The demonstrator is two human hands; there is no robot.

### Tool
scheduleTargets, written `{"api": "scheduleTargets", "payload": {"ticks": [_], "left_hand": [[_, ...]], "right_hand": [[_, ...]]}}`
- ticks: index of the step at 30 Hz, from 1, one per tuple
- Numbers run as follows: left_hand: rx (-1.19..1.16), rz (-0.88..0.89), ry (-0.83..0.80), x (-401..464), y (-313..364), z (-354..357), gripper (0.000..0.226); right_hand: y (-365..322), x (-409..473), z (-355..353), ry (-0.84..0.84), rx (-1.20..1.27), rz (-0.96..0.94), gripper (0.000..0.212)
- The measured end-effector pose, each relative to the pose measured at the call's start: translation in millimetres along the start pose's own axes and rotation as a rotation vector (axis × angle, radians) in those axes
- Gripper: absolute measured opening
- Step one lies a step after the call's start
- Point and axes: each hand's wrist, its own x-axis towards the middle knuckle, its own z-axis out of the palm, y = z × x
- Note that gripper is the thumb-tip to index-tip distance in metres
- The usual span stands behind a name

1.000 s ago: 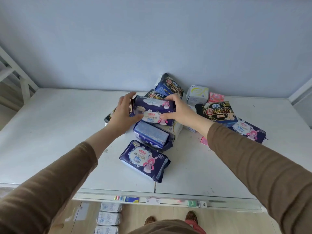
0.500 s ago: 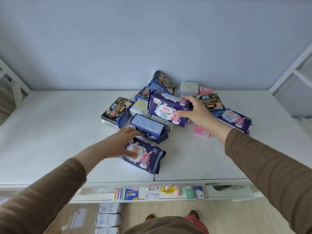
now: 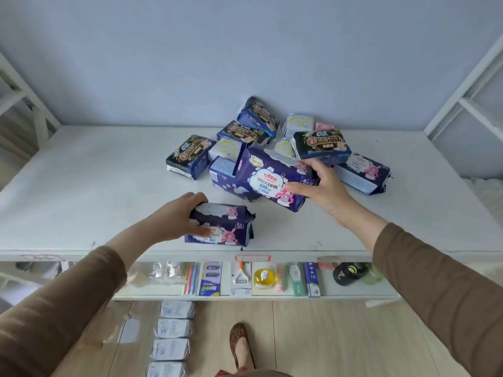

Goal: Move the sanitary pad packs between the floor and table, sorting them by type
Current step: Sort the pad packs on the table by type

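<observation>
Now each hand has a purple pack of its own. The right hand (image 3: 322,187) grips the raised pack (image 3: 272,180), thumb on the printed face and fingers curled over its far edge, tilted above the heap; half a second ago that pack sat lower, closer to the pile. The left hand (image 3: 179,216) has curled round the near pack (image 3: 221,225), which earlier lay flat with only fingertips reaching it and now stands tipped on its long edge just inside the front edge of the table (image 3: 81,186). A second ago both hands shared the one pack, so they have split to take two of the same kind together.

My reading is that the purple type is being pulled out, probably bound for the floor (image 3: 326,336), where a row of pale packs (image 3: 174,329) already lies in line. Two more purple packs remain: one (image 3: 226,180) under the raised pack, another (image 3: 364,172) at the right of the heap. Around them sit the black packs (image 3: 321,145) and small white ones (image 3: 226,149), not yet sorted. Below the tabletop a shelf (image 3: 152,291) holds assorted small goods.
</observation>
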Motion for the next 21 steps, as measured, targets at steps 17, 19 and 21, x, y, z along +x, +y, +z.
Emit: {"api": "scheduleTargets", "payload": {"ticks": [17,19,21], "left_hand": [[-0.004,-0.280,0.014,-214.9,-20.6,102.2,0.068],[0.029,-0.303,-0.017,-226.2,-40.1,112.7,0.067],[0.023,-0.329,-0.031,-236.8,-63.4,124.9,0.065]], "right_hand": [[59.2,-227.1,76.5,-0.233,-0.019,0.282,0.053],[71.1,-240.4,96.6,-0.258,-0.041,0.320,0.051],[85.4,-253.6,120.0,-0.268,-0.073,0.361,0.053]]}}
